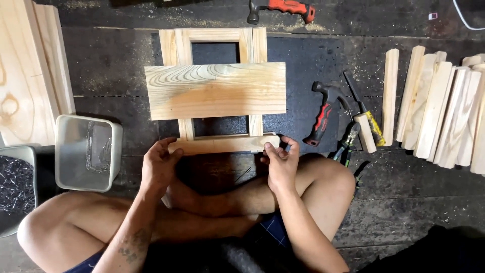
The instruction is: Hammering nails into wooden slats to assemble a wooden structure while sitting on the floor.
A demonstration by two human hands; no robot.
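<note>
Pale pine frame (214, 91) flat on dark floor: two uprights, top rail, wide grained board across the middle. Bottom slat (222, 145) at frame's near end, no nails visible. Left hand (159, 167) and right hand (280, 162) pinching slat ends. Hammer (323, 114) right of frame, smooth sticks (439, 111) beyond, tin (86, 151) left.

A hammer (323, 114), pliers (347, 142) and stacked wooden slats (439, 108) lie aside.

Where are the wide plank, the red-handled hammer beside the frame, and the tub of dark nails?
wide plank (215, 90), head view, middle of its top face.
red-handled hammer (322, 120), head view, on its grip.
tub of dark nails (15, 183), head view, on the nails inside.
</note>
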